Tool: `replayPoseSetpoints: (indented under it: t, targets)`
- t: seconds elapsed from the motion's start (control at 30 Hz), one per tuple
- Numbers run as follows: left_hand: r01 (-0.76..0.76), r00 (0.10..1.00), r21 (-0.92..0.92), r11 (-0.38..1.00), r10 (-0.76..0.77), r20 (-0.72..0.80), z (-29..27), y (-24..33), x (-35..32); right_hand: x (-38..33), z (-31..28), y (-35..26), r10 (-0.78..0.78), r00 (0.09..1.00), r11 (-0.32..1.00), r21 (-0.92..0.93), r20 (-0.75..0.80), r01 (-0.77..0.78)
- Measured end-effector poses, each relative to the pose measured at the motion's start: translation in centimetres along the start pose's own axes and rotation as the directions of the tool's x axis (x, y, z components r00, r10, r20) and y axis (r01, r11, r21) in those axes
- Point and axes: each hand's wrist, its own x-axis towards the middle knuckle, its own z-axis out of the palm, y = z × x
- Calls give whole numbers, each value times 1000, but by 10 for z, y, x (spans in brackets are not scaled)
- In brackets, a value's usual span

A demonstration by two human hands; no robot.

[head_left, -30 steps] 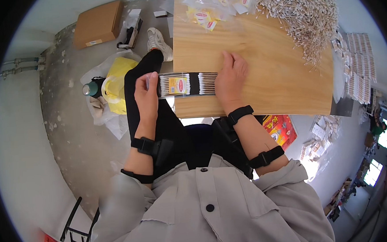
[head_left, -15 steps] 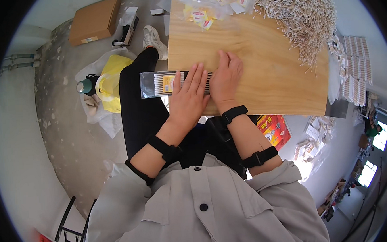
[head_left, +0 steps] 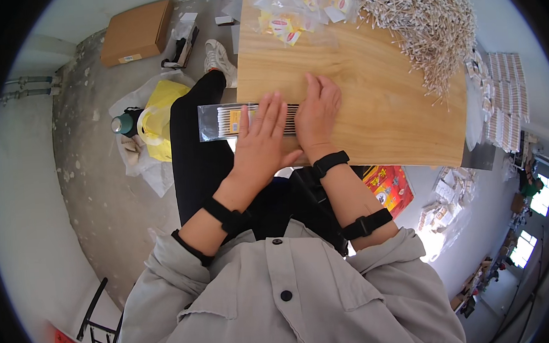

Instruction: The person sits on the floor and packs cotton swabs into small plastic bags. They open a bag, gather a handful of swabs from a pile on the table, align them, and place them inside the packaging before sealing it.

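A clear plastic bag of cotton swabs (head_left: 221, 121) lies across the left edge of a wooden table (head_left: 372, 121), its open end hanging off past the edge. My left hand (head_left: 261, 141) lies flat on the bag with fingers spread, pressing it down. My right hand (head_left: 317, 112) rests palm down beside it, covering the bag's right end. A large heap of loose cotton swabs (head_left: 419, 18) sits at the table's far right corner. Several empty clear bags with yellow and red labels (head_left: 296, 13) lie at the far edge.
On the concrete floor to the left are a cardboard box (head_left: 137, 32), a yellow plastic bag (head_left: 158, 119) and a green cup (head_left: 122, 123). Stacks of filled packs (head_left: 503, 101) lie to the right of the table. A red package (head_left: 390, 186) lies under the table.
My left hand moved from gripping the bag's left end to lying flat on its middle. The bag has slid a little left, off the table edge.
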Motion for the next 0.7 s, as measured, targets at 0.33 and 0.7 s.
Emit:
replayPoseSetpoints:
  t: [0.33,0.7]
  targets:
    - [367,651,-859,358,-758,-38,9,-110,-23,1,2,-1,-14,1000,999,-39,-10,13]
    - [212,652,-941,-265,-679,338,26,-93,-13,0,3,-1,-31,1000,998,-57,2,31]
